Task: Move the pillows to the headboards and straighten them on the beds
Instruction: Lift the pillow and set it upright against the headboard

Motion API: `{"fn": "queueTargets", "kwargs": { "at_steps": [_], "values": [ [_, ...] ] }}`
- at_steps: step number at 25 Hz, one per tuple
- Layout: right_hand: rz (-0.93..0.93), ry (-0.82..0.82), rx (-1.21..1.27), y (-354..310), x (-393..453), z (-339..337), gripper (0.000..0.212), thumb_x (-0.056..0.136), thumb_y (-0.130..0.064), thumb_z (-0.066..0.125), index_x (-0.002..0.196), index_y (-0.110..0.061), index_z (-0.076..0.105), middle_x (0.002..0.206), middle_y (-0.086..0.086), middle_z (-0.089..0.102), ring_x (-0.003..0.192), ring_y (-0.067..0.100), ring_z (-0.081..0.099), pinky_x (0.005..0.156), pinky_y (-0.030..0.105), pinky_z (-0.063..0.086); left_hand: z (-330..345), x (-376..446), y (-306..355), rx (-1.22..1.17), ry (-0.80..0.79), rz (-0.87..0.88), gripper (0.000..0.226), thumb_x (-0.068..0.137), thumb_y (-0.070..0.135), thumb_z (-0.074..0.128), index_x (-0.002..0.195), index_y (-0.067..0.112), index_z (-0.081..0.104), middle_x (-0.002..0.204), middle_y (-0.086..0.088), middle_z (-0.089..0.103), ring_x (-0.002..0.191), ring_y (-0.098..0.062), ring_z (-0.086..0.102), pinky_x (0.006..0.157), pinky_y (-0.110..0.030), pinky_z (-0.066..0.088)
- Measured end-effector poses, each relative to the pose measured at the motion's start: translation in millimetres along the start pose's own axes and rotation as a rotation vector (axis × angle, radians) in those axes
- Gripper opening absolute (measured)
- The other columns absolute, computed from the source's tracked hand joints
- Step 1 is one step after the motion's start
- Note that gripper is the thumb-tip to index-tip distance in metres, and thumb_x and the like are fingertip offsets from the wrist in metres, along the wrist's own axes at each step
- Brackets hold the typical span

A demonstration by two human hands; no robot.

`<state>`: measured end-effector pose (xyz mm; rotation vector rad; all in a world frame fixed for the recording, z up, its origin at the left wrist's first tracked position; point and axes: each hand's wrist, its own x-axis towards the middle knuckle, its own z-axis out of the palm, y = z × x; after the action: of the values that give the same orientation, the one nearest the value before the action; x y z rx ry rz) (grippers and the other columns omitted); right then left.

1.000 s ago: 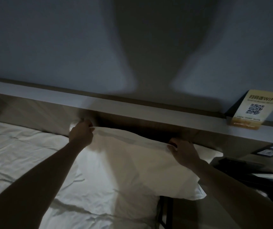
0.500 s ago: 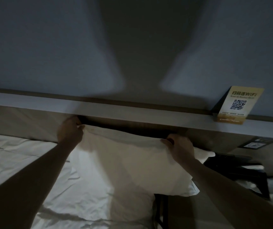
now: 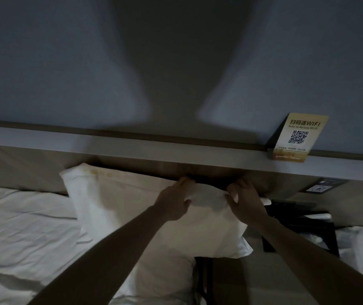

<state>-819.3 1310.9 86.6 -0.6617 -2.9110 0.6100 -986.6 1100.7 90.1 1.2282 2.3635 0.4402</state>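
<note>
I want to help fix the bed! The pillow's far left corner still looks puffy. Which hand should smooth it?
Probably the left hand. It grips the pillow nearer that corner, while the right hand holds the edge beside the black nightstand.

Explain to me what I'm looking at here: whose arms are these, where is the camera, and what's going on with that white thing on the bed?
There is no machine here. A person wears a wide-angle camera on the head, so the one picture looks forward and down along their own bare arms. The white thing is a pillow lying on a bed with a rumpled white sheet, its top edge against the wooden headboard. The left hand and the right hand both grip the pillow's upper edge near its right end, fingers curled over the fabric. On the ledge above the headboard stands a yellow WiFi sign with a QR code. Right of the bed is a dark piece of furniture; the room is too dim to say more about it.
</note>
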Motion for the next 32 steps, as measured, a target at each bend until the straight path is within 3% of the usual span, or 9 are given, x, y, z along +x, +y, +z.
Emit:
{"fn": "queueTargets", "kwargs": {
  "at_steps": [3,5,8,12,16,18,25,28,32],
  "values": [
    [-0.043,0.069,0.187,-13,-2,-7,0.008,0.093,-0.016,0.071,0.099,-0.019,0.066,0.101,-0.004,0.064,0.098,0.015,0.055,0.086,0.034,0.046,6,19,22,0.029,-0.039,-0.008,0.052,0.102,0.035,0.055,0.152,0.025,0.042,0.155,-0.005,0.049,0.129,-0.034,0.057,0.099,-0.043,0.049],
    [-0.017,0.038,0.216,-11,-5,-9,0.013,0.095,-0.022,0.070,0.098,-0.027,0.058,0.094,-0.009,0.061,0.089,0.013,0.055,0.080,0.035,0.045,1,25,32,-0.026,0.059,0.006,0.028,0.101,0.034,0.057,0.126,0.024,0.062,0.125,-0.006,0.069,0.113,-0.032,0.065,0.085,-0.039,0.050],
    [0.088,-0.019,0.092,14,-8,-10,0.019,0.090,-0.031,0.072,0.107,-0.026,0.064,0.101,-0.004,0.070,0.094,0.020,0.060,0.083,0.039,0.050,-5,25,35,-0.047,0.171,0.040,0.013,0.101,0.032,0.059,0.105,0.021,0.065,0.102,-0.003,0.071,0.096,-0.028,0.066,0.071,-0.033,0.041],
    [0.158,-0.124,-0.153,43,-9,-13,0.028,0.089,-0.033,0.071,0.112,-0.016,0.071,0.114,0.007,0.070,0.117,0.035,0.056,0.089,0.042,0.049,-2,20,25,-0.049,0.247,0.030,0.014,0.100,0.034,0.059,0.100,0.021,0.063,0.100,-0.001,0.069,0.093,-0.025,0.065,0.068,-0.030,0.036],
    [0.128,-0.173,-0.006,42,-7,-26,0.020,0.092,-0.033,0.071,0.098,-0.015,0.068,0.091,0.007,0.073,0.087,0.030,0.069,0.066,0.035,0.051,-4,21,22,-0.039,0.268,-0.028,0.017,0.099,0.040,0.060,0.099,0.023,0.064,0.101,-0.001,0.071,0.094,-0.026,0.067,0.068,-0.030,0.038],
    [0.173,-0.169,-0.019,39,-4,-35,0.029,0.093,-0.044,0.071,0.088,-0.017,0.064,0.078,0.003,0.068,0.072,0.024,0.066,0.056,0.032,0.045,-9,23,21,-0.060,0.274,-0.103,0.021,0.098,0.046,0.059,0.097,0.026,0.064,0.097,0.000,0.072,0.092,-0.024,0.068,0.068,-0.030,0.041],
    [0.218,0.101,-0.112,36,-1,-60,0.027,0.093,-0.047,0.070,0.097,-0.021,0.073,0.092,0.000,0.077,0.086,0.024,0.072,0.068,0.035,0.055,-15,35,32,-0.062,0.314,-0.148,0.029,0.097,0.050,0.059,0.084,0.024,0.062,0.079,0.006,0.063,0.082,-0.021,0.066,0.066,-0.032,0.046],
    [0.257,0.268,-0.050,35,-5,-54,0.022,0.094,-0.040,0.070,0.089,-0.020,0.077,0.091,0.001,0.075,0.087,0.023,0.069,0.067,0.035,0.054,-12,33,35,-0.081,0.438,-0.163,0.030,0.097,0.048,0.059,0.082,0.022,0.062,0.084,0.003,0.066,0.081,-0.019,0.061,0.070,-0.035,0.048],
    [0.347,0.245,-0.027,32,-14,-33,0.017,0.098,-0.031,0.066,0.098,-0.014,0.072,0.105,0.008,0.068,0.097,0.030,0.067,0.068,0.034,0.050,-14,21,13,-0.103,0.300,-0.121,0.012,0.091,0.033,0.064,0.097,0.024,0.068,0.104,-0.001,0.069,0.095,-0.026,0.067,0.077,-0.037,0.054]
  ]
}}
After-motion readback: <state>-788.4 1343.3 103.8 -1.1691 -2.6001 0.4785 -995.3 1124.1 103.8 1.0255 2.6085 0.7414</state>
